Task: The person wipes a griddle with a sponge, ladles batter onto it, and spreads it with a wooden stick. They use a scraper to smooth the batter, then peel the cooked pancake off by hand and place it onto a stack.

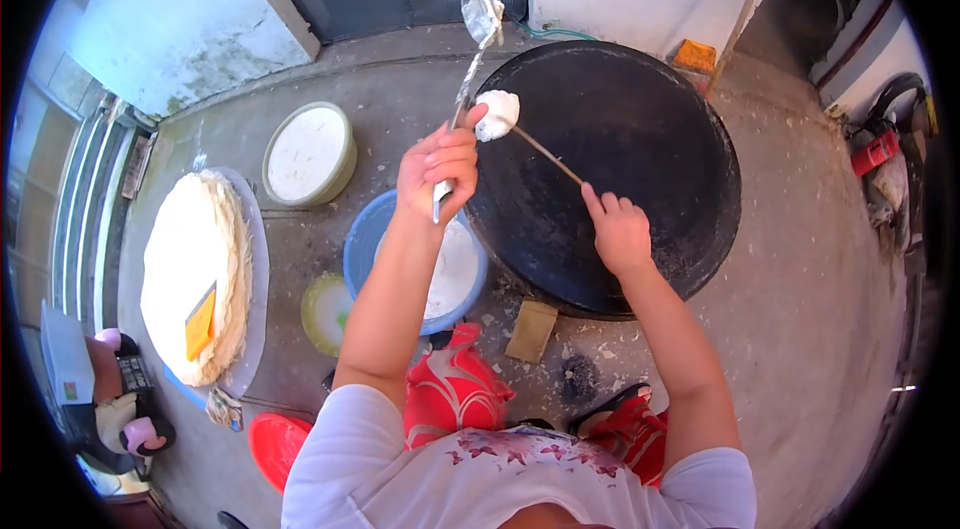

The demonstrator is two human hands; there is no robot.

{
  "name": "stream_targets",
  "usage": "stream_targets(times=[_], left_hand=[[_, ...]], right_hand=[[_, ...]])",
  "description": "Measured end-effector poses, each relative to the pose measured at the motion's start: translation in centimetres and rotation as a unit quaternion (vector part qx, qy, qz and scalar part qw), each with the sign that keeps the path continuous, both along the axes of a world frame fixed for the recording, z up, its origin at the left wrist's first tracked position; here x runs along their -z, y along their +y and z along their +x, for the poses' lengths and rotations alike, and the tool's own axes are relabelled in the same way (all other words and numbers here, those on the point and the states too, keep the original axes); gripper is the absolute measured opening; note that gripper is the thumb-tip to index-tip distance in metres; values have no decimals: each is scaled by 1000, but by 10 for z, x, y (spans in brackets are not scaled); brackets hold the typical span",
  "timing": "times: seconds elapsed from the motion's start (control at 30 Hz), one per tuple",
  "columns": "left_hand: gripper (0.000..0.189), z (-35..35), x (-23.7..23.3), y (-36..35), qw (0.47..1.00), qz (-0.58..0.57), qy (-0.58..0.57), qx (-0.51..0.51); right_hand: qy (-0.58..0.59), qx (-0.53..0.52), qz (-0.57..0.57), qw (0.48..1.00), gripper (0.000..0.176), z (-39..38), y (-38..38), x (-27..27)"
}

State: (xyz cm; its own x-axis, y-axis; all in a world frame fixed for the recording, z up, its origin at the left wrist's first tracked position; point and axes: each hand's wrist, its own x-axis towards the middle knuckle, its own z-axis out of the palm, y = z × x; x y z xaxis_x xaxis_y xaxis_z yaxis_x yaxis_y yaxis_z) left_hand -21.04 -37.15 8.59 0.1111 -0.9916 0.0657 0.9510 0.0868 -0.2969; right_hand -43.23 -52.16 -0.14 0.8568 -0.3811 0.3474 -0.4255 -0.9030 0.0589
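My left hand (438, 169) is closed round the handle of a ladle (482, 17), whose white-coated bowl points up and away from me. My right hand (618, 229) grips a thin wooden stick (548, 151) that reaches up and left over a large round black griddle (620, 179). At the stick's far end is a white lump (497, 116), right beside the fingers of my left hand. Under my left forearm stands a blue basin (368, 234) with white batter (455, 269) in it.
Left of the basin are a cream bucket (345, 169) of white batter, a small green bowl (325, 314) and a tall pale stack (195, 269) with a yellow scraper (200, 324). A red basin (280, 449) and a brown block (531, 331) lie near my legs.
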Motion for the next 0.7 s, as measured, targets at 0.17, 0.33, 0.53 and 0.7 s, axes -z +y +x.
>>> stream_targets(times=[0.17,0.33,0.53,0.7], left_hand=[[40,-13,10,50,999,-3,29,-13],[39,-30,44,113,990,109,50,-68],[37,-49,107,190,958,251,94,-103],[37,-64,137,215,923,325,172,-112]], right_hand=[[-101,35,255,961,45,8,29,3],[10,78,69,995,48,24,-8,10],[-54,41,178,982,43,9,22,13],[-92,125,184,971,46,25,-16,14]])
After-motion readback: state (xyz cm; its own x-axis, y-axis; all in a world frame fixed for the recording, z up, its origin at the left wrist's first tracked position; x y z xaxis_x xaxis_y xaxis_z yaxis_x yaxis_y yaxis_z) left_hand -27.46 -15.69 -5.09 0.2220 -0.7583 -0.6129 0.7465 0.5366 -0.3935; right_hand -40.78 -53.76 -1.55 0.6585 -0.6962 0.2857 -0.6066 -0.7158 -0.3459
